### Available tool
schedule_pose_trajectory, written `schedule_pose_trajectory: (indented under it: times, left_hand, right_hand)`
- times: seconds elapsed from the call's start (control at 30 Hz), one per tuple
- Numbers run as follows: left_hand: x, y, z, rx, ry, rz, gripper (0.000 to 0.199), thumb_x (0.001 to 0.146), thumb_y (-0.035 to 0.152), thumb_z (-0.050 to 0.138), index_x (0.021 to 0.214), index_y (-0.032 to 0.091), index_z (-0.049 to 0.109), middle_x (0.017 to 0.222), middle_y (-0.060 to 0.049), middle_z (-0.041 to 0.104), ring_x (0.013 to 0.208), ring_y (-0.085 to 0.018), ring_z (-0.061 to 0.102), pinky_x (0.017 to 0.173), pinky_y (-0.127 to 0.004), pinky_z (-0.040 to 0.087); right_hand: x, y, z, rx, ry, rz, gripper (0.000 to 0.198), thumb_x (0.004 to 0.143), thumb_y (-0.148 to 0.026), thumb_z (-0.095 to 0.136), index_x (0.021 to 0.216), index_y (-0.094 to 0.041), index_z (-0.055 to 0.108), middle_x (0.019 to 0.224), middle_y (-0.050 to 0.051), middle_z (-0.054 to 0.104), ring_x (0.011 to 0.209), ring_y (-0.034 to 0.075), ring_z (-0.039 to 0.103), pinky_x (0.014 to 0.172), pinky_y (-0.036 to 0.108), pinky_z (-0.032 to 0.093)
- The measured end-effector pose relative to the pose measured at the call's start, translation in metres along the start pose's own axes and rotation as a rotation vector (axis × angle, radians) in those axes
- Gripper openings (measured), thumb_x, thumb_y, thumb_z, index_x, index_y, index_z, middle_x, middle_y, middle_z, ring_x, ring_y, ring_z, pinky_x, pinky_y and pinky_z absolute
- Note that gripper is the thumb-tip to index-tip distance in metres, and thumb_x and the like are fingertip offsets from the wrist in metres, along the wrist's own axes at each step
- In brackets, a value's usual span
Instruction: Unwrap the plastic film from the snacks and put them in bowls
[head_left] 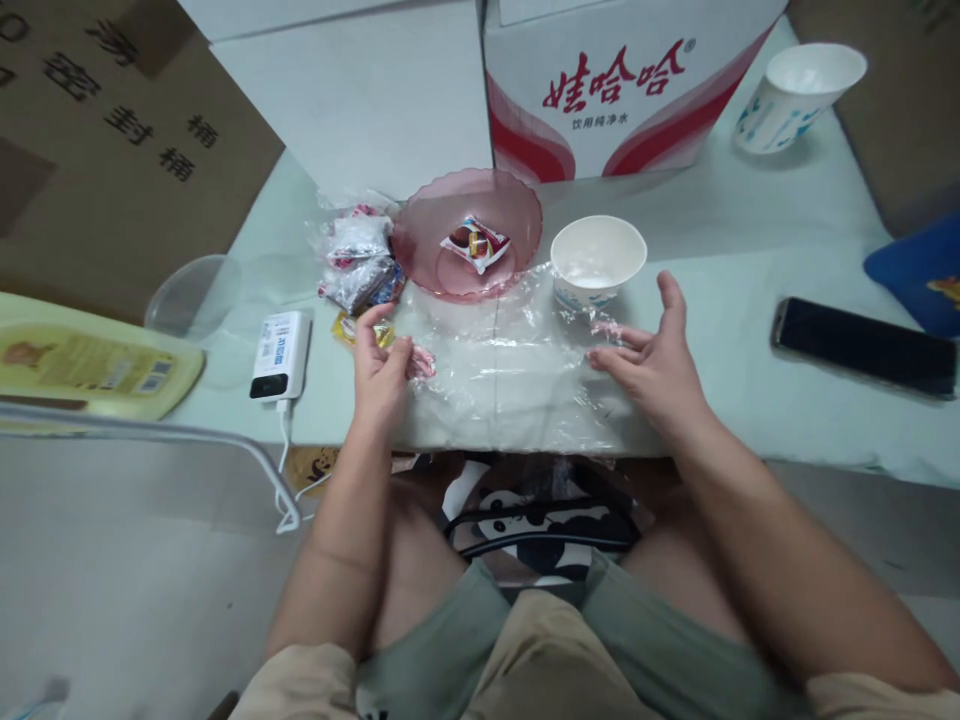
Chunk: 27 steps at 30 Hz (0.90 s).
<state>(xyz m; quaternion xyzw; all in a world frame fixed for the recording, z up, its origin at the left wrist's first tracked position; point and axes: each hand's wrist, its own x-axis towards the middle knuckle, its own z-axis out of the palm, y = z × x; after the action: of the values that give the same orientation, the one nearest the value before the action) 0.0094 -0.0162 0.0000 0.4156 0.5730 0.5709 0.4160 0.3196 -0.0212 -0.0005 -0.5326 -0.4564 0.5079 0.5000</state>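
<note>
A clear, crinkled plastic bag (502,375) is spread between my two hands near the table's front edge. My left hand (382,375) pinches its left side, where a bit of pink shows at the fingertips. At the bag's right side, my right hand (656,365) grips the edge between its fingers, its thumb raised. Just behind the bag stands a white paper cup (598,255). A pink translucent scalloped dish (416,230) holds a few small wrapped sweets (476,243). Left of the dish lies a pile of wrapped packets (360,255), with a yellow wrapper (352,330) by my left hand.
White cartons (600,90) line the back. Another paper cup (795,100) stands at the back right. A phone (866,345) and a blue object (922,275) lie on the right. On the left are a power bank (281,350) with a cable, a clear lid (195,295) and a yellow bottle (90,360).
</note>
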Motion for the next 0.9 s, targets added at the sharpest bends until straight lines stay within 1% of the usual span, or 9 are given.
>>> schedule_pose_trajectory:
  times: [0.13,0.23,0.33,0.4,0.47,0.57,0.67,0.77,0.9]
  left_hand:
    - [-0.001,0.001,-0.009,0.003,0.004,0.075,0.032,0.079,0.045,0.076,0.101,0.027,0.06,0.068,0.003,0.063,0.052,-0.012,0.059,0.053,-0.023,0.044]
    - [-0.004,0.001,-0.01,0.084,-0.079,0.183,0.02,0.08,0.041,0.07,0.082,0.021,0.065,0.07,-0.002,0.065,0.06,-0.014,0.061,0.06,-0.027,0.05]
    - [-0.005,0.001,-0.01,0.271,-0.242,0.246,0.033,0.069,0.031,0.079,0.099,0.02,0.073,0.076,-0.001,0.066,0.068,-0.016,0.062,0.069,-0.029,0.052]
    - [-0.002,0.001,-0.01,0.437,-0.289,0.283,0.047,0.066,0.025,0.08,0.112,0.021,0.072,0.075,0.001,0.064,0.068,-0.015,0.059,0.071,-0.029,0.05]
    - [0.001,0.0,-0.01,0.585,-0.246,0.353,0.035,0.072,0.025,0.076,0.107,0.022,0.075,0.072,0.001,0.061,0.067,-0.015,0.056,0.073,-0.03,0.049]
    - [0.004,0.001,-0.011,0.698,-0.114,0.487,0.01,0.078,0.029,0.073,0.085,0.023,0.078,0.081,-0.004,0.057,0.08,-0.02,0.057,0.083,-0.035,0.049]
    - [0.005,0.0,-0.012,0.72,-0.038,0.568,0.012,0.076,0.035,0.077,0.075,0.022,0.076,0.101,-0.007,0.054,0.102,-0.024,0.056,0.095,-0.041,0.048]
    - [0.004,-0.002,-0.013,0.733,-0.088,0.589,0.019,0.076,0.038,0.078,0.071,0.021,0.072,0.12,-0.008,0.053,0.119,-0.027,0.052,0.103,-0.045,0.047]
    - [0.0,0.0,-0.015,0.666,-0.088,0.601,0.025,0.077,0.041,0.077,0.069,0.02,0.066,0.126,-0.007,0.057,0.125,-0.027,0.054,0.109,-0.045,0.045]
  right_hand:
    - [-0.003,-0.006,-0.002,-0.036,0.048,-0.051,0.101,0.075,-0.034,0.08,0.157,-0.044,0.021,0.141,0.012,0.058,0.08,0.02,0.072,0.078,0.042,0.063]
    - [-0.003,-0.008,-0.004,-0.069,0.091,-0.161,0.095,0.076,-0.036,0.079,0.153,-0.049,0.025,0.151,0.009,0.046,0.083,0.017,0.071,0.083,0.041,0.062]
    - [0.0,-0.001,-0.008,-0.166,-0.029,-0.219,0.09,0.072,-0.038,0.081,0.149,-0.047,0.036,0.15,0.006,0.04,0.087,0.017,0.068,0.086,0.041,0.061]
    - [0.003,0.007,-0.009,-0.309,-0.115,-0.235,0.071,0.072,-0.036,0.08,0.139,-0.039,0.054,0.145,0.008,0.04,0.086,0.017,0.065,0.09,0.046,0.06]
    - [0.005,0.013,-0.012,-0.483,-0.107,-0.281,0.039,0.076,-0.033,0.074,0.114,-0.029,0.07,0.139,0.01,0.041,0.087,0.019,0.063,0.096,0.053,0.056]
    - [0.007,0.013,-0.015,-0.665,0.018,-0.445,0.009,0.081,-0.031,0.067,0.084,-0.023,0.071,0.132,0.012,0.045,0.104,0.028,0.06,0.1,0.058,0.05]
    - [0.006,0.009,-0.014,-0.748,0.025,-0.62,0.01,0.084,-0.031,0.064,0.09,-0.025,0.068,0.131,0.012,0.052,0.122,0.034,0.055,0.102,0.056,0.049]
    - [0.005,0.011,-0.003,-0.87,-0.106,-0.704,0.029,0.084,-0.034,0.065,0.112,-0.026,0.066,0.138,0.012,0.057,0.131,0.035,0.051,0.109,0.057,0.044]
    - [-0.001,0.006,0.013,-1.022,-0.098,-0.759,0.008,0.088,-0.023,0.061,0.091,-0.022,0.068,0.133,0.012,0.066,0.137,0.036,0.05,0.114,0.057,0.035]
